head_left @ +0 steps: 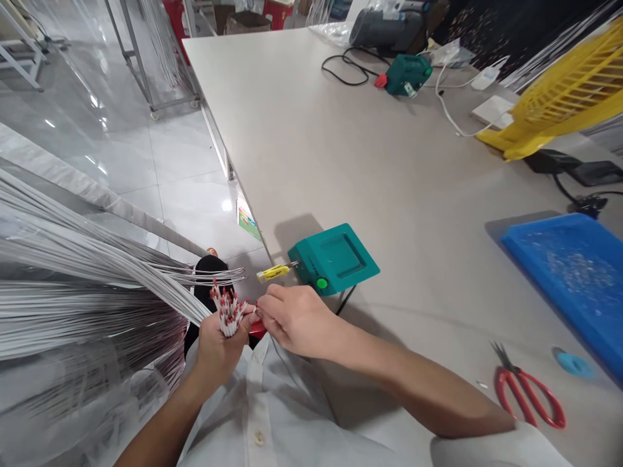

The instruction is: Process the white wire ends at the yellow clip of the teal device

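My left hand (219, 347) is closed around a bundle of white wires (228, 318) whose cut ends show red tips pointing up. Close beside it, my right hand (296, 318) pinches at the end of one wire near the left thumb; the fingertips hide most of what they grip. Just beyond my right hand, at the table edge, stands a green soldering-iron-like device (335, 259) with a green knob and a yellow-handled tip (273, 272) sticking out to the left.
Long white wires (97, 240) hang in a mass at left. On the table (341, 149) are red-handled scissors (528, 392), a blue tray (574, 272) of small clear pieces, a blue tape roll (574, 364), a yellow fan (564, 91) and a second green device (406, 74) with cables.
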{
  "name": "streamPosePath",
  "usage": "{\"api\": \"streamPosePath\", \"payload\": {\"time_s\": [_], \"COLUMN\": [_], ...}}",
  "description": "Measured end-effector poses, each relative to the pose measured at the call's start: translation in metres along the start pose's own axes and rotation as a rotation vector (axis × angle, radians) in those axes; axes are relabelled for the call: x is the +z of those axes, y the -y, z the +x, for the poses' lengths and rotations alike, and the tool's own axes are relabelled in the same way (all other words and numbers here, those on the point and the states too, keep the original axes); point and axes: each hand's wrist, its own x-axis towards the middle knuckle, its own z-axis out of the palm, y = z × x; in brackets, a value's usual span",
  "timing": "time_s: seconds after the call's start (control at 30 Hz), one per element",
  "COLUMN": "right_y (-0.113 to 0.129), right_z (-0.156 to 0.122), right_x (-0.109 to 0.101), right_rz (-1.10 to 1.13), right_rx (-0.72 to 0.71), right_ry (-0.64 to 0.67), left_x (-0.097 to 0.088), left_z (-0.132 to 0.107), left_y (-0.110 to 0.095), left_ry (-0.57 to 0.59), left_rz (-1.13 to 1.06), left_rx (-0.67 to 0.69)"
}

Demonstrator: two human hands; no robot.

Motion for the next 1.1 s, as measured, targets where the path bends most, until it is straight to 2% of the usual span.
{"api": "streamPosePath", "payload": {"time_s": [0.07, 0.2, 0.27, 0.3, 0.37, 0.47, 0.57, 0.7, 0.8, 0.93, 1.03, 1.1], "right_y": [-0.001, -0.006, -0.008, -0.009, -0.009, -0.006, -0.003, -0.003, -0.005, -0.012, -0.020, -0.027], "right_z": [0.002, 0.005, 0.005, 0.004, 0.001, -0.003, -0.004, -0.003, -0.004, -0.009, -0.009, -0.006], "right_x": [0.002, 0.010, 0.014, 0.015, 0.017, 0.015, 0.010, 0.006, 0.006, -0.001, -0.013, -0.022], "right_rz": [0.347, 1.255, 1.512, 1.550, 1.481, 1.229, 0.934, 0.362, -0.032, -0.249, -0.347, -0.441], "right_rx": [0.214, 0.687, 0.803, 0.823, 0.819, 0.727, 0.477, 0.083, -0.080, -0.153, -0.101, -0.054], "right_ry": [0.054, 0.283, 0.358, 0.376, 0.361, 0.154, 0.003, -0.074, -0.100, -0.116, -0.160, -0.126], "left_x": [0.001, 0.003, 0.005, 0.005, 0.005, 0.003, 0.000, 0.000, 0.003, 0.004, 0.004, 0.004], "left_z": [-0.001, -0.002, -0.002, -0.002, -0.001, 0.002, 0.003, 0.001, 0.001, 0.006, 0.012, 0.016], "left_y": [0.001, -0.002, -0.003, -0.004, -0.004, -0.005, -0.007, -0.007, -0.005, -0.004, -0.006, -0.008], "left_ry": [-0.028, -0.069, -0.080, -0.087, -0.080, -0.038, 0.007, 0.047, 0.050, -0.026, -0.030, 0.002], "left_rz": [0.014, -0.016, -0.049, -0.069, -0.105, -0.147, -0.132, -0.090, -0.106, -0.153, -0.218, -0.249], "left_rx": [0.034, 0.037, 0.013, -0.005, -0.050, -0.093, -0.072, -0.044, -0.049, -0.084, -0.094, -0.093]}}
